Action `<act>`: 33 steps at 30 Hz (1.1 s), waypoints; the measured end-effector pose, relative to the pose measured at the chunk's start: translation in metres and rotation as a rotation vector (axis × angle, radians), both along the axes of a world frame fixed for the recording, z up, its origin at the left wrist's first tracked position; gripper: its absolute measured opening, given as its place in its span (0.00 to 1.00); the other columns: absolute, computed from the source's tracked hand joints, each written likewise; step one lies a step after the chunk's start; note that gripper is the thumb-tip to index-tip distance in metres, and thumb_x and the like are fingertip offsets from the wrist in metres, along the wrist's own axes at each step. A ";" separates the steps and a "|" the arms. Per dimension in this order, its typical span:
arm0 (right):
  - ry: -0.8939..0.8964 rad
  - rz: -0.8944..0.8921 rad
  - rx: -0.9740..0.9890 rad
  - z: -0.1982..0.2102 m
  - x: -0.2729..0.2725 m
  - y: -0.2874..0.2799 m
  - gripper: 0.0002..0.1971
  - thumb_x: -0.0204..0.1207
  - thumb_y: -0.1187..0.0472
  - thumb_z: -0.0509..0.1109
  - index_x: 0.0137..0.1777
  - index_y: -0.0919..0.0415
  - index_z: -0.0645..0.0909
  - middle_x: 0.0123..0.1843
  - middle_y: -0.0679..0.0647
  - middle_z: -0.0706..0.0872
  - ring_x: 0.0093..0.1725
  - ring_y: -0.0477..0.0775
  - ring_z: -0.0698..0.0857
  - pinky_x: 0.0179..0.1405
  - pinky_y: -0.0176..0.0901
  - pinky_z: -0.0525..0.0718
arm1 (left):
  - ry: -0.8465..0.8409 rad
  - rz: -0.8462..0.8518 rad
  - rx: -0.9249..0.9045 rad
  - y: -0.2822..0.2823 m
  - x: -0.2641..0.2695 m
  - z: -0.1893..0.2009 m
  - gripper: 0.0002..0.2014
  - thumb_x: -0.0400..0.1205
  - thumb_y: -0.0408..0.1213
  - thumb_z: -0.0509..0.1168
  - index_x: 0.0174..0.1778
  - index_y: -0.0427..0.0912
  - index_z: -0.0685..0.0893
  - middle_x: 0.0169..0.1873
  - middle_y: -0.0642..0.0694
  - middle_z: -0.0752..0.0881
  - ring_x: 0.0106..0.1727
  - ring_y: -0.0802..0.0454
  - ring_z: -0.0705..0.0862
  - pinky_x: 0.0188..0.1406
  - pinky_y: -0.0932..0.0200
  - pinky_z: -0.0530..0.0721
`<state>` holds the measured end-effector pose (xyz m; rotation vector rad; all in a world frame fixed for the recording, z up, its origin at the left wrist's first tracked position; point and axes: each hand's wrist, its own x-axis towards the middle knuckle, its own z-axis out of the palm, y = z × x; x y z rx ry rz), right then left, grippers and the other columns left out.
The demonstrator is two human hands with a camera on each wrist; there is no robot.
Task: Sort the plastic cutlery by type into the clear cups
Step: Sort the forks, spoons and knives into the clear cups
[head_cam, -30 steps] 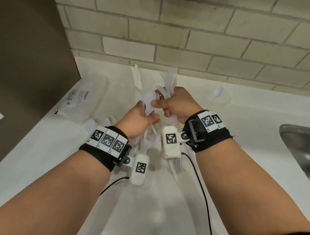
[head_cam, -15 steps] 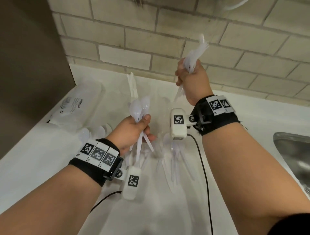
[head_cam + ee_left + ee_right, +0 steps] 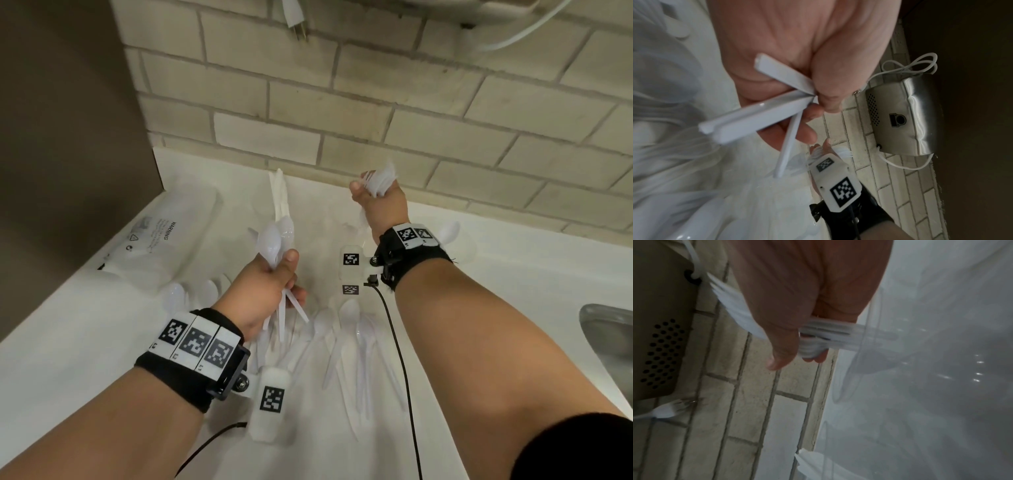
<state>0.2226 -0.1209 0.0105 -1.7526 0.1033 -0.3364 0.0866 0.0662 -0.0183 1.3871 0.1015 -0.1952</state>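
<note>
My left hand (image 3: 282,274) grips a bunch of white plastic spoons (image 3: 274,240), bowls up, above the counter; their handles (image 3: 760,116) fan out under the palm. My right hand (image 3: 373,200), further back near the wall, grips a bundle of white forks (image 3: 380,178). In the right wrist view the fork handles (image 3: 834,335) reach past the rim of a clear cup (image 3: 861,353). Several knives (image 3: 279,192) stand upright behind the left hand. A lone spoon (image 3: 448,233) stands in a clear cup at the right. Loose cutlery (image 3: 346,335) lies on the counter between my arms.
A clear plastic bag (image 3: 164,240) with a warning print lies at the left by a dark panel. A steel sink (image 3: 609,342) cuts into the counter at the right edge. The brick wall (image 3: 342,109) carries a metal appliance (image 3: 904,116) with a white cord.
My hands were together on one mixed bunch; they have drawn apart. The right hand lifted the forks away toward the wall, then lowered a little. The left hand kept the spoons.
</note>
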 end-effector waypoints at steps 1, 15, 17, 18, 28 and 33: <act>0.018 0.004 -0.006 -0.001 0.000 -0.002 0.16 0.71 0.57 0.78 0.55 0.56 0.78 0.49 0.51 0.88 0.50 0.52 0.86 0.60 0.50 0.84 | 0.002 -0.002 -0.006 -0.001 0.001 0.000 0.13 0.85 0.46 0.60 0.39 0.42 0.73 0.28 0.47 0.72 0.31 0.47 0.83 0.36 0.54 0.85; -0.141 -0.016 -0.042 0.030 -0.045 0.005 0.09 0.75 0.57 0.75 0.52 0.56 0.82 0.47 0.48 0.85 0.48 0.47 0.84 0.54 0.44 0.84 | 0.047 -0.103 -0.104 -0.018 -0.002 0.004 0.12 0.84 0.46 0.61 0.41 0.40 0.77 0.26 0.47 0.73 0.32 0.46 0.80 0.39 0.51 0.87; -0.067 0.127 -0.141 0.034 -0.071 0.013 0.07 0.76 0.50 0.73 0.49 0.50 0.82 0.45 0.45 0.85 0.40 0.48 0.83 0.38 0.41 0.82 | 0.041 -0.147 -0.075 -0.021 -0.004 0.007 0.13 0.84 0.46 0.62 0.40 0.40 0.78 0.27 0.46 0.74 0.32 0.45 0.81 0.45 0.44 0.87; 0.001 0.228 -0.195 0.035 -0.084 0.014 0.09 0.76 0.47 0.71 0.52 0.48 0.81 0.46 0.45 0.84 0.36 0.48 0.82 0.32 0.36 0.79 | 0.023 -0.178 -0.041 -0.023 -0.005 0.008 0.12 0.84 0.45 0.62 0.40 0.40 0.78 0.27 0.46 0.74 0.31 0.46 0.82 0.44 0.44 0.88; 0.154 0.434 -0.346 0.033 -0.132 -0.007 0.14 0.78 0.54 0.71 0.63 0.50 0.80 0.45 0.42 0.79 0.27 0.37 0.77 0.25 0.31 0.74 | -0.129 -0.453 0.283 -0.048 -0.019 0.016 0.11 0.84 0.40 0.63 0.36 0.42 0.79 0.26 0.45 0.79 0.28 0.50 0.80 0.38 0.52 0.85; 0.141 0.322 -0.288 0.029 -0.133 -0.013 0.09 0.84 0.58 0.62 0.61 0.55 0.79 0.36 0.50 0.77 0.21 0.46 0.73 0.19 0.37 0.70 | -0.114 -0.453 0.243 -0.055 -0.018 0.012 0.09 0.84 0.42 0.63 0.43 0.43 0.73 0.29 0.45 0.75 0.26 0.49 0.76 0.37 0.46 0.85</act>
